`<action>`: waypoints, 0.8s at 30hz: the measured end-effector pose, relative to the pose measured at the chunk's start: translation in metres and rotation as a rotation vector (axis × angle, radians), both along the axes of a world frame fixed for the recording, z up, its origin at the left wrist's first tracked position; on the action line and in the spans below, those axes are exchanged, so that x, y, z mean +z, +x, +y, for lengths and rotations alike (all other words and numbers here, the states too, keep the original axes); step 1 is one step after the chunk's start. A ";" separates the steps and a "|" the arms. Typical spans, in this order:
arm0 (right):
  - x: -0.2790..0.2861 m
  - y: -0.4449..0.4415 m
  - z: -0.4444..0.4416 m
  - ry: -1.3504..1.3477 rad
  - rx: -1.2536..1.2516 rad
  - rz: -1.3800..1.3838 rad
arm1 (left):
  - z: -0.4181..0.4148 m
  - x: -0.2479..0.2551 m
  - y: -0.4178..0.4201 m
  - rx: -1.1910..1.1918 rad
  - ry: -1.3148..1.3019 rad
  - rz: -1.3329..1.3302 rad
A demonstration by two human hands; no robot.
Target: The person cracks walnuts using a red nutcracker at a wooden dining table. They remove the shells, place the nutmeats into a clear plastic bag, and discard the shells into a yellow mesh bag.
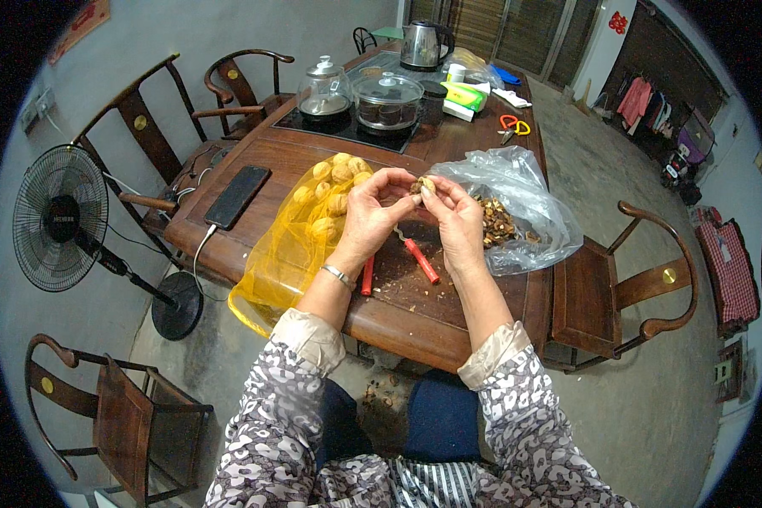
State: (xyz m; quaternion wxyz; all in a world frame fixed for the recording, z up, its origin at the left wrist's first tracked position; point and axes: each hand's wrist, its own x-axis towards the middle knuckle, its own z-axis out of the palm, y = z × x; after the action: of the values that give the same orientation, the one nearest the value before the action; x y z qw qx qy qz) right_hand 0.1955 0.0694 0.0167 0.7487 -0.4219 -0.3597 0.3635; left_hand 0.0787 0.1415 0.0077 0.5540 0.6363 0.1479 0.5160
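A cracked walnut (425, 185) is pinched between the fingertips of my left hand (381, 206) and my right hand (452, 213), held above the table. Below them lies a nutcracker with red handles (421, 260), its head partly hidden by my left hand. Left of my hands, whole walnuts (341, 173) rest in and on a yellow mesh bag (286, 254) that hangs over the table's front edge. To the right, a clear plastic bag (533, 190) holds a heap of walnut pieces (498, 222), close beside my right hand.
Small shell crumbs dot the wooden table (413, 317). A phone (237, 197) with a charging cable lies at the left edge. Farther back are a glass pot (388, 101), a glass kettle (324, 92), a steel kettle (422, 46), a tissue pack (463, 96) and scissors (513, 127).
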 end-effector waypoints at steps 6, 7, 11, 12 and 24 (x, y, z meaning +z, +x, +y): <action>-0.008 0.000 0.003 0.029 0.016 -0.071 | -0.002 0.000 0.002 0.012 0.000 -0.014; -0.007 -0.001 0.002 0.022 0.022 -0.085 | -0.002 0.000 0.001 0.026 0.010 -0.003; -0.010 -0.001 0.003 -0.004 0.013 -0.138 | 0.000 -0.003 0.004 0.054 0.030 0.021; -0.011 -0.001 0.004 -0.004 0.004 -0.140 | 0.000 -0.003 0.004 0.057 0.031 0.023; -0.002 -0.003 0.001 -0.011 -0.054 -0.095 | 0.002 -0.008 0.007 -0.102 -0.113 0.071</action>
State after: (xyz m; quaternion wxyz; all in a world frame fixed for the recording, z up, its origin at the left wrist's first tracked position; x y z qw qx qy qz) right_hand 0.1920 0.0700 0.0147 0.7381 -0.4523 -0.3814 0.3244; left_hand 0.0854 0.1439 -0.0007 0.6087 0.6288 0.1639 0.4551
